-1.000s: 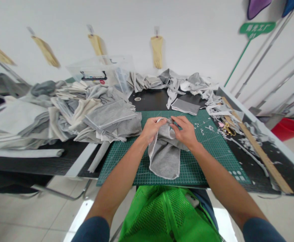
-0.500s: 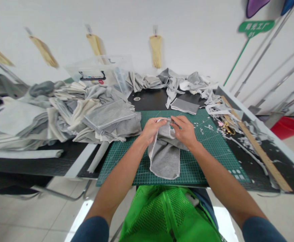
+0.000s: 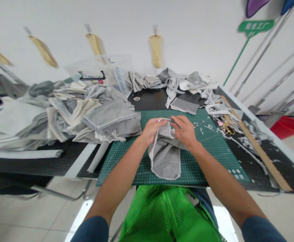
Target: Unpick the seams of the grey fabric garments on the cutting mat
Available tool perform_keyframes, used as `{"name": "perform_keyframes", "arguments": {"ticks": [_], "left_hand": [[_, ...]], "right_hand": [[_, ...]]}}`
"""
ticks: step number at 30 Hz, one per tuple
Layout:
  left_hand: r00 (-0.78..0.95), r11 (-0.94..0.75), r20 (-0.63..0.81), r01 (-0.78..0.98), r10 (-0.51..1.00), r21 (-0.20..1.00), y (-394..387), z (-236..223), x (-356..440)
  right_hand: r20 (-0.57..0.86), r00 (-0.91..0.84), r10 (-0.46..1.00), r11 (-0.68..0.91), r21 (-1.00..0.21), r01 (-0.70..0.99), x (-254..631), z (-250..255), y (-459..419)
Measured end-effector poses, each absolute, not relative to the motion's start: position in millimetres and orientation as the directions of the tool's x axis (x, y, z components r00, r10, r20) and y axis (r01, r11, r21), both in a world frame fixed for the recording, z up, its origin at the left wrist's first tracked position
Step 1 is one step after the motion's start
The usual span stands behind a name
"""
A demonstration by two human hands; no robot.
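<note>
A grey cloth piece (image 3: 166, 164) with a pale stitched edge hangs from my fingers down onto the green cutting mat (image 3: 126, 164). My left hand (image 3: 152, 129) pinches the top of its edge between thumb and fingers. Close beside it, my right hand (image 3: 184, 131) is closed around a small dark metal tool (image 3: 171, 120), which touches the cloth's edge. Its shape is mostly covered by my fingers, so the exact kind cannot be made out. Part of the cloth runs under my right hand.
Grey and cream cloths (image 3: 109, 116) are heaped left of the mat. A folded grey cloth (image 3: 185, 106) lies behind it, near a tape roll (image 3: 136, 98). Gold-handled scissors (image 3: 227, 128), scraps and a wooden ruler (image 3: 260, 151) lie right. A clear bin (image 3: 101, 69) stands behind.
The cloth's lower end has shifted very slightly to the right. More of the dark tool shows between my hands; both hands stay in nearly the same place.
</note>
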State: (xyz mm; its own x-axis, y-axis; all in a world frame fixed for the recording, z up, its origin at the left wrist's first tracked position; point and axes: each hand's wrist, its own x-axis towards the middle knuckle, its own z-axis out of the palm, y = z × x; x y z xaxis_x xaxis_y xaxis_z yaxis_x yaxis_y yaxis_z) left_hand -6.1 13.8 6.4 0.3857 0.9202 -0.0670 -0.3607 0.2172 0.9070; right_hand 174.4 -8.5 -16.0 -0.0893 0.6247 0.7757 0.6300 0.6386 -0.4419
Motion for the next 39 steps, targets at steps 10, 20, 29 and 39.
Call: {"name": "perform_keyframes", "arguments": {"ticks": [10,20,29,39], "left_hand": [[0.384,0.225,-0.078,-0.353,0.92,0.908,11.8,7.2,-5.3],[0.379,0.193,-0.048,-0.354,0.924,0.915,14.1,5.8,-5.6],[0.386,0.196,-0.056,-0.332,0.921,0.923,13.4,5.3,-5.9],[0.356,0.159,-0.041,-0.307,0.934,0.938,13.7,5.2,-5.9]], "right_hand": [[0.792,-0.112,0.6,0.651,-0.402,0.643,177.1,-19.6,-4.5],[0.796,-0.098,0.598,0.65,-0.41,0.64,175.5,-17.6,-7.2],[0.791,-0.105,0.603,0.649,-0.411,0.64,176.1,-20.4,-5.8],[0.782,-0.113,0.614,0.633,-0.401,0.662,176.1,-17.9,-6.9]]}}
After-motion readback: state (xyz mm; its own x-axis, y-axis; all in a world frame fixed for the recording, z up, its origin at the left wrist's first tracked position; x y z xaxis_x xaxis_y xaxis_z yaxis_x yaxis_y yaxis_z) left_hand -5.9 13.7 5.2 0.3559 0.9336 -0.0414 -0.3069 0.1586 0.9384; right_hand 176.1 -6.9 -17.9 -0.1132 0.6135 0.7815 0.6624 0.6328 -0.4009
